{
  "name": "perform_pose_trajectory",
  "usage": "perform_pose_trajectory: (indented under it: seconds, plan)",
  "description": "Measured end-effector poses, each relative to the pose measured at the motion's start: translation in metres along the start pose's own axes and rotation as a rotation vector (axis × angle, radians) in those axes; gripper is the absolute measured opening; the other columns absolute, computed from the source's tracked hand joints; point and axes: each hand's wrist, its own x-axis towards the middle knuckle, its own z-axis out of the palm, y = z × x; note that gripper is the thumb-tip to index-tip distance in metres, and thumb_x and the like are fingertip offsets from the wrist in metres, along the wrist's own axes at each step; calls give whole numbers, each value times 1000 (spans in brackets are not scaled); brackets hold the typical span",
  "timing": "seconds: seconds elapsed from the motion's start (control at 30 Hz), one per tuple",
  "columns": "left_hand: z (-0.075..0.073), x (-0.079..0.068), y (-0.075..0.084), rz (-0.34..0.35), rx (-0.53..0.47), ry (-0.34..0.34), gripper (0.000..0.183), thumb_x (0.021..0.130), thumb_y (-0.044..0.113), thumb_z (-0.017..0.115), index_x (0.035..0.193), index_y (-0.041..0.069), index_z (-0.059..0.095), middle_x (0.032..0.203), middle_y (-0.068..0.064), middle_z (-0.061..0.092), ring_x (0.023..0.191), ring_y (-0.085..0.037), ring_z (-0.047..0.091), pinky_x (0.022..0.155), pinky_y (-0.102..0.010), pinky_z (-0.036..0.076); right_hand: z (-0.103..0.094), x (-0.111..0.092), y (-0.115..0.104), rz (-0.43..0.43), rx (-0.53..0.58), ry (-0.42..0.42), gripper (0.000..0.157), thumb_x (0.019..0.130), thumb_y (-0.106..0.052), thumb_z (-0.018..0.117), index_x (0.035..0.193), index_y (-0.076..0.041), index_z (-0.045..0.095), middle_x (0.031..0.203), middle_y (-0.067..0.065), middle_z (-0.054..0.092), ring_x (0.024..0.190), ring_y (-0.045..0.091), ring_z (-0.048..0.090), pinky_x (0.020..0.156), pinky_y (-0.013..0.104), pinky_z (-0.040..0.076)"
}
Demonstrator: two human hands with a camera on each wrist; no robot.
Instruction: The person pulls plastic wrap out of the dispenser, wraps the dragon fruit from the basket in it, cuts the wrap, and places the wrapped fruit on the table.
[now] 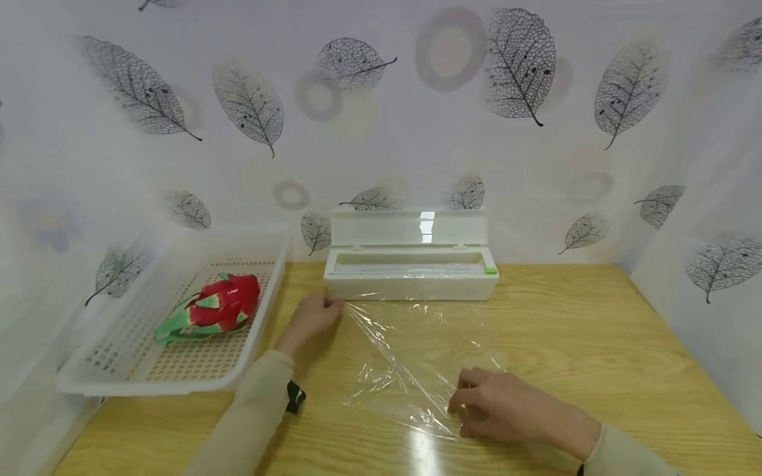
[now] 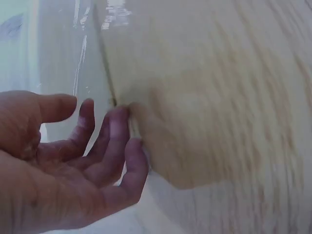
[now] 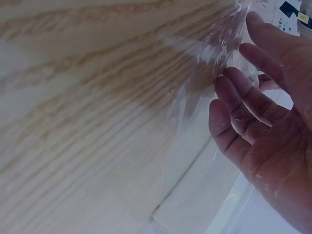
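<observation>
Over the table, lower centre of the frame, clear film stretches from the white box. We judge it light, limp, clingy, easily torn: best held by its free edge, where our right hand's fingers pinch. Our left hand's fingers, loosely bent, grip nothing.
</observation>
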Motion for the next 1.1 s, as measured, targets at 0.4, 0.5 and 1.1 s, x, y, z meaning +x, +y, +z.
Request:
perform_pose_trajectory:
  seconds: [0.4,0.5,1.1]
  plan:
    - [-11,-36,11,-10,163,-64,52,105,38,51,125,-9,62,107,-25,70,93,-36,69,82,-46,58,-1,-2,-1,15,-36,-22,37,83,-46,81,114,-28,72,103,-12,59,83,-6,46,67,17,48]
    - [-9,-58,15,28,295,-145,40,100,37,62,96,-2,71,89,-13,72,79,-26,66,69,-37,55,-3,-2,-3,38,-49,-26,37,83,-47,81,114,-29,72,103,-12,60,83,-5,48,68,19,50]
    - [20,-93,9,193,275,-313,17,88,20,72,73,13,68,69,4,62,62,-12,53,57,-26,44,-1,34,-24,-136,-138,77,21,89,-38,77,106,-25,75,92,-13,60,77,-4,47,64,10,41]
